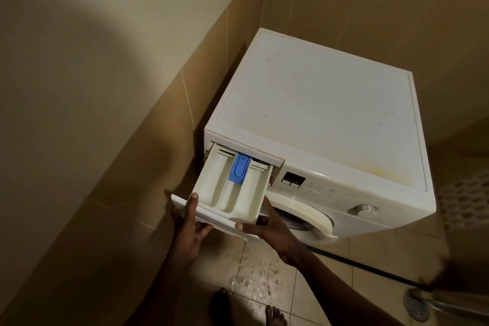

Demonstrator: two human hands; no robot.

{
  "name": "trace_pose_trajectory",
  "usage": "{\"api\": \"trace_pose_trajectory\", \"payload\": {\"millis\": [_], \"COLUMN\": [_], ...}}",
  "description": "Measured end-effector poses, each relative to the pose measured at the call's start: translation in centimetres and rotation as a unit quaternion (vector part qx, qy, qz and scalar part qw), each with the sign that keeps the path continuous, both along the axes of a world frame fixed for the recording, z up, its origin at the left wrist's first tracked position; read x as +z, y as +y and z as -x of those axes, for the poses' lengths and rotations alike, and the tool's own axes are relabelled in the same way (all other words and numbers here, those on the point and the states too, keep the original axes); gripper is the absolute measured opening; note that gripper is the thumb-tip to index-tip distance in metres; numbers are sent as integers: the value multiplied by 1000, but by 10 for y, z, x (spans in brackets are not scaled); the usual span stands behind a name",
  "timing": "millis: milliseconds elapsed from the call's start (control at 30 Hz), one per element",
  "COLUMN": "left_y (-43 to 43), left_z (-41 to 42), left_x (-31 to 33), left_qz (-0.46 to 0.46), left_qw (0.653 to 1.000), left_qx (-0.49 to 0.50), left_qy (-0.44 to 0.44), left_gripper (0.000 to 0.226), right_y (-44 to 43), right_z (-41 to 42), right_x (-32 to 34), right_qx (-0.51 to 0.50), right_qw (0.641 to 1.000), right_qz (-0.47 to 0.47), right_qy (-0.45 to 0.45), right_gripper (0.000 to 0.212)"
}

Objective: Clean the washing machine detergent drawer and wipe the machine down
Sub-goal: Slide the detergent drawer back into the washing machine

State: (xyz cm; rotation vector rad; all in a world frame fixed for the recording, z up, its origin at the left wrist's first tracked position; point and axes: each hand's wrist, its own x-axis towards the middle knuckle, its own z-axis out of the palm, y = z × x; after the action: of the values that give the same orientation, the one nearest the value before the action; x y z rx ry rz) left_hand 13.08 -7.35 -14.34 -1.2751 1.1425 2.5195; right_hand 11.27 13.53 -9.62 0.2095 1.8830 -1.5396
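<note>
Both hands grip the detergent drawer (232, 190) — our left hand (189, 222) at its front panel, right hand (267, 226) under the right corner — pulled far out of the washing machine (317, 114); light, stiff plastic, likely slippery wet, so we hold both sides

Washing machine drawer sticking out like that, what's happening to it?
A person holds the detergent drawer with both hands: the left hand grips its front left corner, the right hand its right end. It is pulled far out of the white washing machine, with a blue insert in its middle compartment. The floor below looks wet.
</note>
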Motion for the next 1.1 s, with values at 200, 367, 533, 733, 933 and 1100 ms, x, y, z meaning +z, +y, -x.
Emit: {"api": "trace_pose_trajectory", "payload": {"millis": [200, 367, 533, 733, 933, 1100], "left_y": [3, 19, 19, 31, 35, 42], "left_z": [4, 28, 31, 21, 35, 52], "left_x": [5, 20, 22, 26, 35, 42], "left_qz": [31, 63, 39, -9, -1, 2], "left_qw": [999, 998, 999, 999, 999, 999], "left_qx": [-1, 20, 16, -38, -44, -51], "left_qy": [-13, -19, -20, -21, -14, 3], "left_gripper": [117, 88, 91, 101, 87, 95], "right_y": [-4, 2, 4, 9, 14, 22], "right_z": [-9, 10, 19, 33, 74, 105], "right_x": [-4, 10, 18, 24, 45, 49], "right_qx": [16, -29, 20, 102, 208, 256], "right_qw": [997, 990, 961, 828, 806, 801], "right_qz": [-50, -107, -225, -414, -447, -458], "right_qy": [56, 91, 162, 364, 327, 290], "right_gripper": [115, 104, 106, 139, 145, 145]}}
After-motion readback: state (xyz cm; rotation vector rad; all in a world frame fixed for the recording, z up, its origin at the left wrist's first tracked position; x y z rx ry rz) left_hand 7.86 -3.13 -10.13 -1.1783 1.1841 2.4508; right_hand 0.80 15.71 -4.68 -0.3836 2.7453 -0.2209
